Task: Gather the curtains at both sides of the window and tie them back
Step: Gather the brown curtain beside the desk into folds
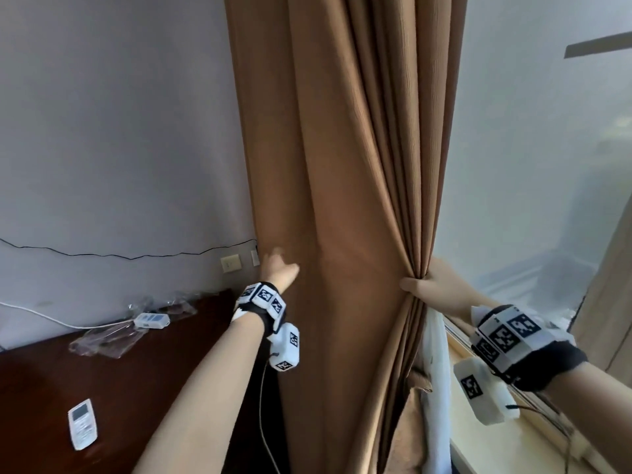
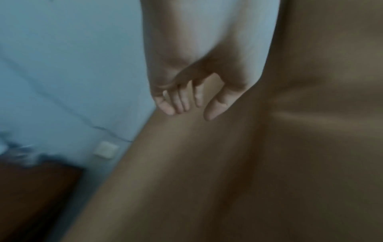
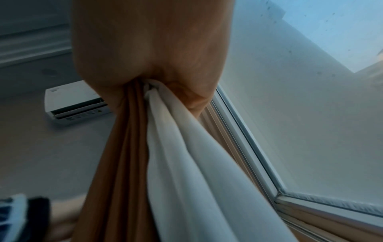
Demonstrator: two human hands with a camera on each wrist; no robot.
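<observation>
Remote control (image 1: 82,424): white, lying on the dark wooden desk (image 1: 102,388) at the lower left of the head view.
Power strip (image 1: 151,320): white, near the desk's far edge, by crumpled clear plastic wrappers (image 1: 109,338).
Wall sockets (image 1: 231,263): on the grey wall just left of the curtain edge; a thin black cable (image 1: 119,255) runs along the wall toward them.
Left hand (image 1: 278,268): fingers extended and loose, holding nothing; in the left wrist view the fingers (image 2: 182,101) point at the fabric near its left edge, but blur hides whether they touch it.
Left arm: stretched forward and up from the lower centre, wrist wearing a marker-tagged band.
Brown curtain (image 1: 342,165): hangs in the middle of the frame, folds drawn in toward its right edge.
Right hand (image 1: 432,285): closed tightly round the gathered folds at centre right, thumb in front; the right wrist view shows the brown curtain (image 3: 124,147) and a white sheer curtain (image 3: 186,155) bunched together in the fist.
Right arm: comes in from the lower right, over the windowsill (image 1: 496,436).
Window (image 1: 547,165): pale glass filling the right of the frame.
Air conditioner (image 3: 76,101): white wall unit, left in the right wrist view.
</observation>
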